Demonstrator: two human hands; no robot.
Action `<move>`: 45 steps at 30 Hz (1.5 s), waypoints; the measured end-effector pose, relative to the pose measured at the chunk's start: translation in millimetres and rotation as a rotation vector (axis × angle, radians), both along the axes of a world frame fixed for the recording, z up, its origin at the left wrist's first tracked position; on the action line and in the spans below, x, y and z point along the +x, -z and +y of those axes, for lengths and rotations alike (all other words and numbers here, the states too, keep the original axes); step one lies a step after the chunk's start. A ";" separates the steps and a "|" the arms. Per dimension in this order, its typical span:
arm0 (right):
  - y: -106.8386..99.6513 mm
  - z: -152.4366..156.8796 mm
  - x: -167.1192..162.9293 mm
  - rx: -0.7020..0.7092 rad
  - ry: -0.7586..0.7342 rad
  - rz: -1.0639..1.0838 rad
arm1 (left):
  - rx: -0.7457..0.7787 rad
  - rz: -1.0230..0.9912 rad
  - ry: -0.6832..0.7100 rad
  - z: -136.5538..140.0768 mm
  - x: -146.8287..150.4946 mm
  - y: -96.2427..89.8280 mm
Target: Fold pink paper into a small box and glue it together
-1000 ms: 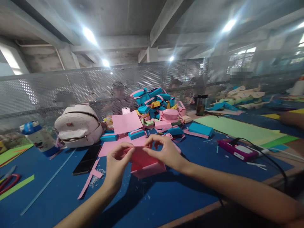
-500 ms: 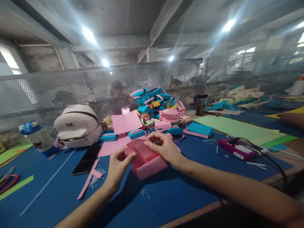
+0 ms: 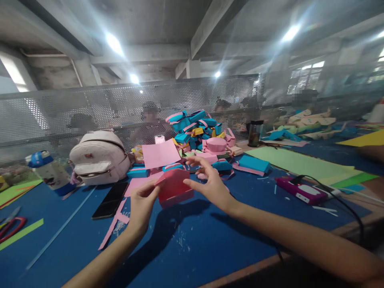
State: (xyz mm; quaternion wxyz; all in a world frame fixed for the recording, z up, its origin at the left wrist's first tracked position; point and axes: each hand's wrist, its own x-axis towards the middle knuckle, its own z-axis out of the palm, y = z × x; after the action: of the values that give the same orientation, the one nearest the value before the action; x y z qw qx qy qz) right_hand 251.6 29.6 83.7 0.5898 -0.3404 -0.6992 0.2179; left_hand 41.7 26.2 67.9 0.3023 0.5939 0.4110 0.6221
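Note:
A pink folded-paper box (image 3: 175, 188) is held up over the blue table, its flap raised and its inside partly showing. My left hand (image 3: 143, 200) pinches the box's left edge between thumb and fingers. At the box's right side is my right hand (image 3: 210, 185), fingers spread and thumb close to the edge; whether the thumb touches it I cannot tell. Behind the box lie a pink paper sheet (image 3: 161, 154) and small blue paper boxes (image 3: 138, 172).
A heap of blue, pink and yellow paper pieces (image 3: 195, 128) rises at the back. Left are a white backpack (image 3: 100, 158), a bottle (image 3: 52, 174), a black phone (image 3: 110, 201) and red-handled scissors (image 3: 13, 228). Right are a purple power bank (image 3: 301, 190) with a cable and green paper (image 3: 306, 164).
The box has turned and shifted slightly left and up in my left hand. My right hand has loosened from the paper and its fingers have spread.

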 end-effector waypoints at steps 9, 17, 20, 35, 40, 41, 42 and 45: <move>-28.9 -5.6 -1.2 0.469 0.046 -0.577 | 0.615 0.673 -0.080 -3.3 -12.2 -16.6; -22.9 2.8 -10.4 0.505 0.050 -0.587 | 0.732 0.838 -0.190 0.7 -14.6 -13.8; -21.0 4.9 -11.2 0.483 0.044 -0.534 | 0.743 0.797 -0.199 -2.9 -15.4 -15.1; -22.0 10.7 -8.5 0.546 0.051 -0.481 | 0.853 0.801 -0.262 -2.7 -15.7 -18.4; -21.7 13.2 -6.6 0.510 0.066 -0.471 | 0.760 0.769 -0.192 -0.4 -17.9 -11.4; -21.7 13.5 -6.3 0.499 0.063 -0.469 | 0.734 0.755 -0.175 -0.5 -18.4 -10.5; -21.7 13.8 -5.9 0.491 0.058 -0.468 | 0.711 0.742 -0.158 -0.9 -18.8 -10.1; -22.3 14.0 -4.1 0.489 0.029 -0.474 | 0.722 0.718 -0.151 -2.3 -19.8 -11.2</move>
State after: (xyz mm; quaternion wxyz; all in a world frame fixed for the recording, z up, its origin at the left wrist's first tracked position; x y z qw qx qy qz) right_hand 247.5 43.5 106.0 0.4780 -0.2398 -0.8435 -0.0498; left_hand 22.0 23.9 79.1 -0.1279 0.8052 0.2898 0.5013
